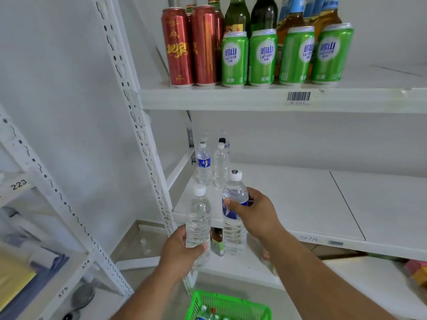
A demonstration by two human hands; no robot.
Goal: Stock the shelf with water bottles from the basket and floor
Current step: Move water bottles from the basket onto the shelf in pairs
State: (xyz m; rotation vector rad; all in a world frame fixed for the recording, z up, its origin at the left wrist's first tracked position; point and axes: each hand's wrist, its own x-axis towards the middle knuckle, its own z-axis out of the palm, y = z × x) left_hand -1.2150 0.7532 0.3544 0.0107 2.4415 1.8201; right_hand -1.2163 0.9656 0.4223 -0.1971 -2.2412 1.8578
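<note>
Water bottles are in both our hands at once. Our left hand (182, 250) grips a clear, unlabelled bottle (198, 218) round its lower body, and our right hand (251, 215) wraps the middle of a blue-labelled bottle (233, 211) with a white cap. Both bottles are upright and held at the front edge of the middle shelf (300, 204), side by side and nearly touching.

We judge this to be the placing step: the pair is being carried to the shelf board, not yet set down. Beyond our hands, further back and to the left, a small cluster of water bottles already stocked (211, 165) stands near the shelf's corner. The next move calls for pushing both bottles forward over the lip, setting them down just in front of that cluster without knocking it, then letting go.

Below our wrists sits the green basket (227, 307), with more bottle caps showing inside, so stock remains. One small bottle (145, 245) lies on the floor to the left of our left hand, behind the upright.

The board is white and flat, mostly bare to the right of our right hand. Above our hands, the upper shelf carries red cans (191, 46), green cans (286, 55) and glass bottles behind them. A slotted white upright (136, 125) stands left of our hands, with another rack beyond it.
</note>
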